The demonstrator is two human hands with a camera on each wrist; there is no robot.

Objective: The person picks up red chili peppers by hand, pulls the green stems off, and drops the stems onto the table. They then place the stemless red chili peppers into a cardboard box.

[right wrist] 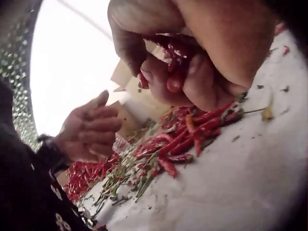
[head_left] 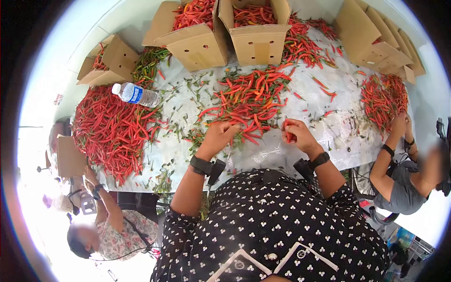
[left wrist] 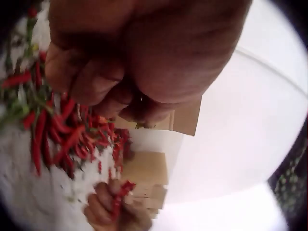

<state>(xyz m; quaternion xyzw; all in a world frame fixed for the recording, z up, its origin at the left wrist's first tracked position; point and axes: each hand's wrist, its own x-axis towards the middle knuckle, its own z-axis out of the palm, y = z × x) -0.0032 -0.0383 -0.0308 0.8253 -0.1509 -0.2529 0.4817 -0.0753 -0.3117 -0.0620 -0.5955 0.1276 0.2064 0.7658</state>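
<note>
Fingers (right wrist: 156, 79) of the right hand (head_left: 297, 134) are curled tight round a small bunch of red chillies (right wrist: 174, 54); the left hand (head_left: 218, 136) is at the central chilli pile (head_left: 251, 101).
Right hand: held just above the white table cover (head_left: 300, 155), just right of the pile's near edge, with the bunch enclosed between thumb and fingers. Left hand: fingers loosely bent, nothing visible between them, tips at the near edge of the pile among loose green stems (head_left: 195, 137). Pile: centre of the table, directly ahead of both hands. Beyond it stand two open cardboard boxes (head_left: 256, 42) filled with chillies. A larger heap (head_left: 112, 131) lies to the left, with a water bottle (head_left: 136, 94) lying at its far edge. Two other persons work at the table ends.
</note>
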